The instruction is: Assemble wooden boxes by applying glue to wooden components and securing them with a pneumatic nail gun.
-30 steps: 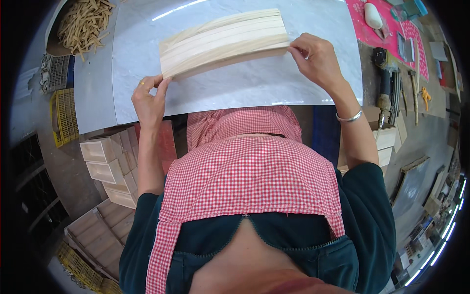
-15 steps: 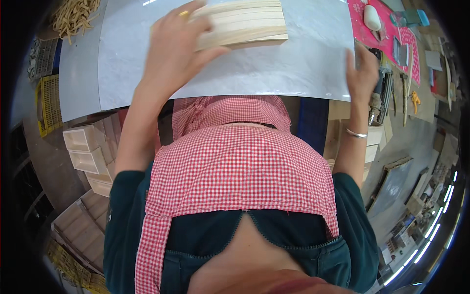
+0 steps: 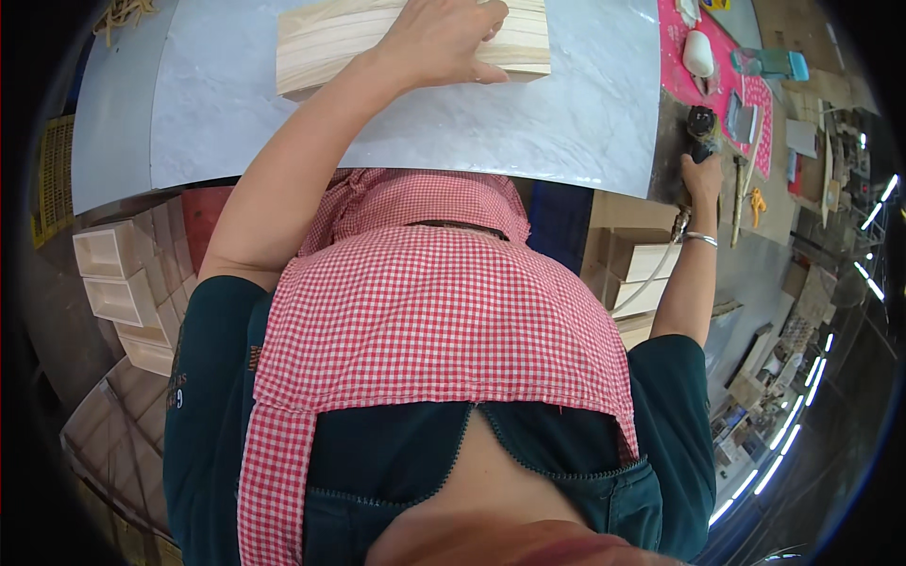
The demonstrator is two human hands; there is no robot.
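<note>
A pale wooden panel (image 3: 326, 47) with streaked grain lies at the table's far edge, partly cut off by the top of the picture. Over it reaches my left hand (image 3: 448, 40), with the fingers curled and the thumb at the panel's near edge. The far side of that hand's grip is out of the picture. Off the table's right edge, my right hand (image 3: 701, 177) is closed around the handle of a black air tool (image 3: 702, 123) with a round head. A pale hose (image 3: 651, 278) with a metal coupling (image 3: 679, 224) hangs below this hand.
The table (image 3: 396, 141) has a marbled white-grey top. On a pink cloth (image 3: 679, 61) at the right are a white roll (image 3: 697, 54) and a teal bottle (image 3: 769, 63). Pale wooden boxes (image 3: 118, 300) are stacked at lower left, near a yellow crate (image 3: 55, 174).
My left hand has moved right across the panel and come down onto it. The right hand has gone from open to closed around the air tool. My view has shifted slightly.
</note>
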